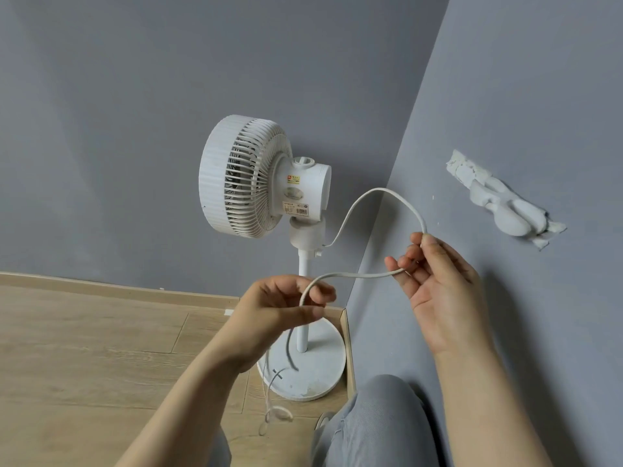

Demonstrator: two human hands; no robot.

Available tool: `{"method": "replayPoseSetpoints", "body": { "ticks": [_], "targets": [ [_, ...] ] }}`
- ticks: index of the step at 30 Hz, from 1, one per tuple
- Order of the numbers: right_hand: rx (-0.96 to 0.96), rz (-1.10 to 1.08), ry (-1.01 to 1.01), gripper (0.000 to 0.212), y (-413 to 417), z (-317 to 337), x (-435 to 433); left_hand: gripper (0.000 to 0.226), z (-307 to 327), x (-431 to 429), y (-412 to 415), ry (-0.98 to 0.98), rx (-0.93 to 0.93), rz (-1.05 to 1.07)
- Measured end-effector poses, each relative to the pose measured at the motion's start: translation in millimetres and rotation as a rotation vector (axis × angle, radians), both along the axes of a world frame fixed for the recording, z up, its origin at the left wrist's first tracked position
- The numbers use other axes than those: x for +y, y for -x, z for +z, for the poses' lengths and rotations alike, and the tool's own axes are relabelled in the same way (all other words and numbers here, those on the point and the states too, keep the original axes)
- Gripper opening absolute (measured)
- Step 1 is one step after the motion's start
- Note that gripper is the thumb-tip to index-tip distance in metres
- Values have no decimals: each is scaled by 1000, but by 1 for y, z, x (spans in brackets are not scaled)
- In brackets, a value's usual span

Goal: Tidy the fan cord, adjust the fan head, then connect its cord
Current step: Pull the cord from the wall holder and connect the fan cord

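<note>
Thin white power cord [354,275] is seen leaving the neck of the white plastic pedestal fan [242,176]. It arcs up to the right hand [438,291], where it is pinched between thumb and fingertip with the other fingers loosely spread. It is then led across to the left hand [286,305], gripped in curled fingers, and drops toward the round white fan base [323,358] on the pale wood-plank floor [84,348].

Risks, as judged:
- If the cord is pulled taut, the light fan could be tipped or its head swung, since the cord exits high on the stand.
- The light right-hand pinch could be lost.
- The slack could kink or tangle.

Unclear:
- No plug or socket is seen.
- The lower cord is partly hidden behind the left wrist.
- The thin loop on the floor cannot be identified as tie or cord end.
- The label text is unreadable.
- The white lumpy patch [499,203] on the grey wall is unidentified.
</note>
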State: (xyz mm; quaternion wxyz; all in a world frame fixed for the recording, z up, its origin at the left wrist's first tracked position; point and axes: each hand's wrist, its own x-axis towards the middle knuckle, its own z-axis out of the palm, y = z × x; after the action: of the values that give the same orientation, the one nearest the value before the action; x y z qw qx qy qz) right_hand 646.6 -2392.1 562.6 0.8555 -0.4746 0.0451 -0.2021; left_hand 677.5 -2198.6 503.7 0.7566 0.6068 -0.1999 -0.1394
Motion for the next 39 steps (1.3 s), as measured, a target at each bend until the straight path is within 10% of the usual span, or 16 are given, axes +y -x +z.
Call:
{"method": "replayPoseSetpoints", "body": {
  "ticks": [3,7,12,22,32,35,39],
  "targets": [
    [4,19,-12,22,0,1,-3,13,-1,0,1,-114,-84,-6],
    [-6,67,67,30,1,2,3,11,-10,-12,-2,-802,-389,114],
    [-25,4,408,25,4,3,4,54,-9,-13,-8,-883,-281,-64],
    [-18,-81,604,27,9,5,-7,36,33,-34,-16,-5,172,137],
    [30,-112,575,30,28,22,-32,19,79,-100,-30,71,252,35],
    [62,-201,591,29,29,25,-40,14,80,-117,-36,-44,97,77],
    [93,-311,496,28,27,33,-47,17,78,-129,-47,-534,-667,386]
  ]
}}
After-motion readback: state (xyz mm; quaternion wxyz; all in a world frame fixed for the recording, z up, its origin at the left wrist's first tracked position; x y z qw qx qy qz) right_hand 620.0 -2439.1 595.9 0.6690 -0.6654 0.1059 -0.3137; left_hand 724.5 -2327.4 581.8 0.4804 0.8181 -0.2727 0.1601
